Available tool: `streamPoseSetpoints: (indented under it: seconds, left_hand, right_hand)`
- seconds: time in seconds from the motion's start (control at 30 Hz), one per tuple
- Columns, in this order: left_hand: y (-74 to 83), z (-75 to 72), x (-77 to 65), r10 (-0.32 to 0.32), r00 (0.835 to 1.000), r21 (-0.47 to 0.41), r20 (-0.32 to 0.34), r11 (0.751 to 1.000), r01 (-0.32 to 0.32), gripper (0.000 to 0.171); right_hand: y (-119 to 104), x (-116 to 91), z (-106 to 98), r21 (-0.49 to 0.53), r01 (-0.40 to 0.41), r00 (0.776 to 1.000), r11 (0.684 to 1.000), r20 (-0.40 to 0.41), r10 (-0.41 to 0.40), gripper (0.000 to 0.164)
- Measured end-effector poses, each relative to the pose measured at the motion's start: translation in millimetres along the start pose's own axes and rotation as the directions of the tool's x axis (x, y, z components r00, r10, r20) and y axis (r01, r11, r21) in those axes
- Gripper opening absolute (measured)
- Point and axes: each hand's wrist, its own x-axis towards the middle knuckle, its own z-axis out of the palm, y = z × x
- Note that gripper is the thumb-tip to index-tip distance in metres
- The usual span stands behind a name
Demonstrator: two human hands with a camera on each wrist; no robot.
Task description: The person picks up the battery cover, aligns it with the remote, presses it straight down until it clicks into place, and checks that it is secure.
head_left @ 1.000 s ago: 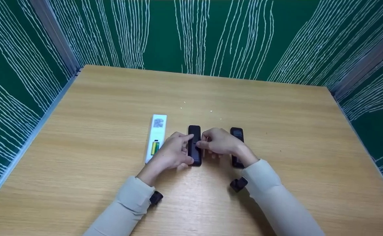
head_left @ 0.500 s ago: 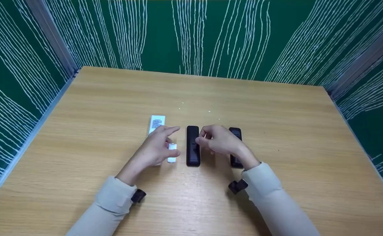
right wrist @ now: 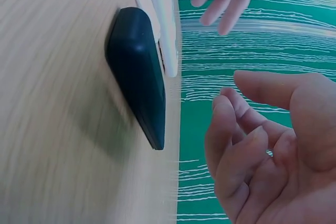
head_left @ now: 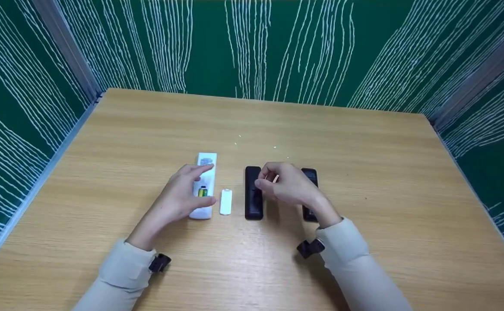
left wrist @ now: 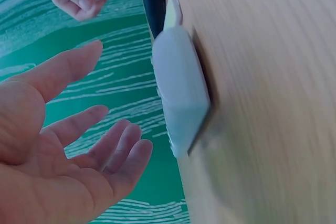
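Pointing lengthwise away: black remote (head_left: 253,195) | left hand (head_left: 177,192): spread, empty | right hand (head_left: 290,185): loose, empty

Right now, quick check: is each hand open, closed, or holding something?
Left hand: open, holding nothing, near the white remote.
Right hand: open, loosely curled, holding nothing, near the middle black remote.

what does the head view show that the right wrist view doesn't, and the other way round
Only the head view: the rightmost black remote, the batteries in the white remote, and the left wrist camera.
Only the right wrist view: the right palm.
Both: left hand, right hand, white remote, white battery cover, middle black remote, table, green wall.
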Motion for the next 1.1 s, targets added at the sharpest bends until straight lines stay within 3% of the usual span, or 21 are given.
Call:
streamPoseSetpoints:
  seconds: [0.3,0.57,0.9,1.1]
  left_hand:
    - [-17.9,-4.9,-6.3,0.008,1.000,-0.054,-0.025,0.999,-0.009,0.086]
    - [-27.5,-4.2,-8.6,-0.017,0.999,-0.114,-0.041,0.993,0.012,0.091]
    - [-34.7,-4.4,-6.0,-0.060,0.998,-0.238,0.003,0.969,0.059,0.092]
    - [-35.2,-5.4,-5.3,-0.071,0.997,-0.270,0.027,0.960,0.076,0.090]
  right_hand:
    - [-4.7,1.0,3.0,-0.042,0.039,0.997,0.998,-0.059,-0.042,0.011]
    - [-10.7,4.1,7.6,-0.011,0.073,0.995,0.997,-0.072,-0.074,0.015]
    - [-14.7,12.5,18.6,0.023,0.118,0.989,0.993,-0.094,-0.116,0.019]
    - [-17.7,15.4,24.9,0.041,0.152,0.984,0.987,-0.104,-0.147,0.021]
